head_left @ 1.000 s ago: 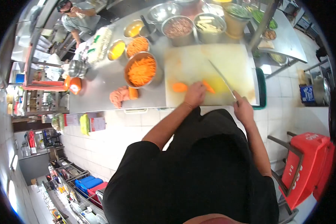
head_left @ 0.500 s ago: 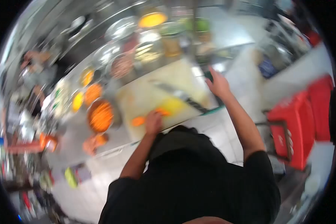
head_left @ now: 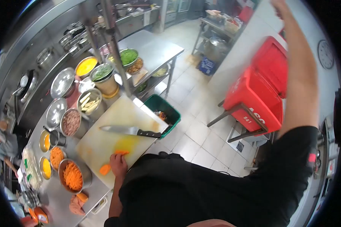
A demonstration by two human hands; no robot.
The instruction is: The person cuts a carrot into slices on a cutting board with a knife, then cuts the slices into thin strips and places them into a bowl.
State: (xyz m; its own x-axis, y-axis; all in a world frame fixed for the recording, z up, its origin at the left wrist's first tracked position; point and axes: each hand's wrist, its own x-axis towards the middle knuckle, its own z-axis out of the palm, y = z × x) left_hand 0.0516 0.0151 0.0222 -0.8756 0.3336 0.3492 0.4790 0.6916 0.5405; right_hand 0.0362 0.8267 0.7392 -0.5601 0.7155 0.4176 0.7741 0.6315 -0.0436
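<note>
My left hand (head_left: 118,165) rests on the cutting board (head_left: 96,142), its fingers bent round an orange carrot piece (head_left: 121,152) that shows past the fingertips. A thicker carrot chunk (head_left: 105,169) lies just left of that hand. Higher on the board is a large knife (head_left: 134,131), untouched, its black handle toward the right edge. My right arm is stretched far up at the right, and the right hand (head_left: 279,8) is small at the top edge, its fingers mostly hidden. A pot of shredded carrot (head_left: 72,177) stands left of the board.
A green bin (head_left: 166,104) with scraps sits beyond the board's right edge. Pots of minced meat (head_left: 71,122) and pale sticks (head_left: 89,103) line the left side. On the right stands a red cooler (head_left: 250,102) with its lid up. Another person (head_left: 5,143) is far left.
The view has swung to the right. My right hand has gone from near the green bin to high at the upper right. My left hand stays on the board by the carrot.
</note>
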